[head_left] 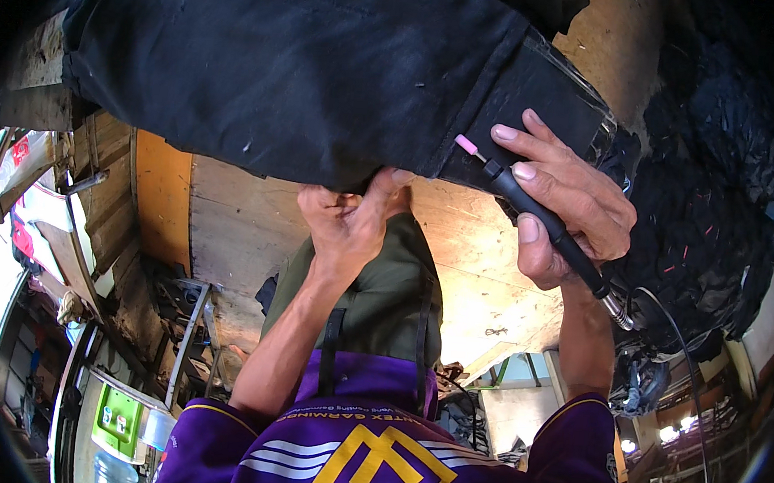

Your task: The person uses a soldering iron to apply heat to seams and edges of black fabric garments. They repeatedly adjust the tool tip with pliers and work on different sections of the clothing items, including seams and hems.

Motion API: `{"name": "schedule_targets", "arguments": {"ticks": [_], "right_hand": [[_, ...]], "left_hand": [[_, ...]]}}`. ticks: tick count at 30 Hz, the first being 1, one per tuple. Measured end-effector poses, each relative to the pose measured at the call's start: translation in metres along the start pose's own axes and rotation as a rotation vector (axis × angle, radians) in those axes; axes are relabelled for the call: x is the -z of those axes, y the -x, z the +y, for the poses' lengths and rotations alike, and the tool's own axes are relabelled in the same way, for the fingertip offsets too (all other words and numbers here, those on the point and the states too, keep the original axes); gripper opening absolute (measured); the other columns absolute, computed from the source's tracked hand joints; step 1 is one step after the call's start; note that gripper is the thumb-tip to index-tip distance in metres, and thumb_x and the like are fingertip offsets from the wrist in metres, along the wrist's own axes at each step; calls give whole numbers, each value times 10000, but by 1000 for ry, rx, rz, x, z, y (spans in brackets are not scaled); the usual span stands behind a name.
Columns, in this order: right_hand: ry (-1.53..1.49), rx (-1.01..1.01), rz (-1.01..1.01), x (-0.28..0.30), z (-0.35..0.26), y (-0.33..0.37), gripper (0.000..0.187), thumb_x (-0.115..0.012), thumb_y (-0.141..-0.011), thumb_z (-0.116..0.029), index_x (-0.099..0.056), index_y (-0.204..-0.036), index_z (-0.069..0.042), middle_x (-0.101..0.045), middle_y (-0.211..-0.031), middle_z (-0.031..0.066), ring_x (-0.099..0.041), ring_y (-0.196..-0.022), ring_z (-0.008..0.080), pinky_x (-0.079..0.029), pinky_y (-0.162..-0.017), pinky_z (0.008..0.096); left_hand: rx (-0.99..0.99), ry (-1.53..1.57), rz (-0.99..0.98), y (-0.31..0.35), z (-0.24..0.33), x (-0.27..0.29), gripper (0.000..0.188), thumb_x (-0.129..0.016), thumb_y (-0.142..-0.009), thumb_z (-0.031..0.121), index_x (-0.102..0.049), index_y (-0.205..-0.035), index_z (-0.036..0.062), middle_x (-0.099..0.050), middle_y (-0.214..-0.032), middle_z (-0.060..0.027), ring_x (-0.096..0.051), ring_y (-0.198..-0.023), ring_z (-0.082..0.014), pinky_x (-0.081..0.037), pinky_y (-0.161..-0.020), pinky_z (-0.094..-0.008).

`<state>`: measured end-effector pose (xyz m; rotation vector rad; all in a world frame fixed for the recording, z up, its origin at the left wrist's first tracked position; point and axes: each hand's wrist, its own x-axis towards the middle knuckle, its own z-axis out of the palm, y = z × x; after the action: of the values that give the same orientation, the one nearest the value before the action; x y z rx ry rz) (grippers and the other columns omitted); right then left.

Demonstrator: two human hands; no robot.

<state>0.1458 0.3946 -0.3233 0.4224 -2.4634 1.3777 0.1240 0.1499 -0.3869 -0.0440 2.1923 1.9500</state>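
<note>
A large piece of black material [283,64], like thick cloth or leather, spreads across the top of the head view. A raised seam crosses it near its right end, beside a smoother black panel [541,86]. My left hand [350,216] is closed on the material's near edge, thumb on top and fingertips hidden. In my right hand [583,197] is a slim black rotary tool [533,209], held like a pen. Its pink grinding tip [466,144] points up and left, over the material by the seam; I cannot tell whether it touches.
A thin cable [680,347] runs from the tool down the right side. Dark crumpled material [707,219] is heaped at the right. Wooden boards [245,223] lie below the black piece. At lower left stand a green and white container [119,420] and metal frames.
</note>
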Motion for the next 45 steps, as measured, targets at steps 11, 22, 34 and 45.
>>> {"name": "schedule_targets", "arguments": {"ticks": [11, 22, 34, 45], "right_hand": [[30, -47, 71, -3, 3, -1, 317, -594, -886, -109, -715, -1109, 80, -776, -1059, 317, -779, -1095, 456, -578, -1039, 646], [71, -91, 105, -2, 5, -1, 340, -590, -879, -106, -736, -1141, 55, -782, -1121, 295, -773, -1117, 448, -566, -1061, 644], [39, -148, 189, -3, 4, 7, 318, -602, -941, -121, -699, -1194, 45, -776, -1162, 288, -758, -1159, 444, -508, -1106, 686], [66, -141, 132, -4, 5, 0, 327, -614, -915, -107, -721, -1191, 33, -779, -1155, 294, -755, -1174, 437, -512, -1112, 669]], "left_hand": [[151, 148, 2, -4, 20, -4, 210, -783, -916, -110, -729, -722, -52, -685, -653, 5, -619, -598, -43, -517, -536, -245], [97, 16, -11, -3, 6, 2, 292, -837, -902, -51, -694, -651, -13, -614, -596, 78, -488, -544, -8, -329, -502, -236], [91, 13, 5, -1, 9, -1, 347, -850, -883, -49, -655, -603, 12, -558, -566, 90, -447, -529, 1, -303, -491, -243], [89, -19, 12, 0, 0, 3, 421, -859, -866, -49, -580, -562, 35, -483, -538, 95, -397, -507, -7, -266, -484, -259]]}}
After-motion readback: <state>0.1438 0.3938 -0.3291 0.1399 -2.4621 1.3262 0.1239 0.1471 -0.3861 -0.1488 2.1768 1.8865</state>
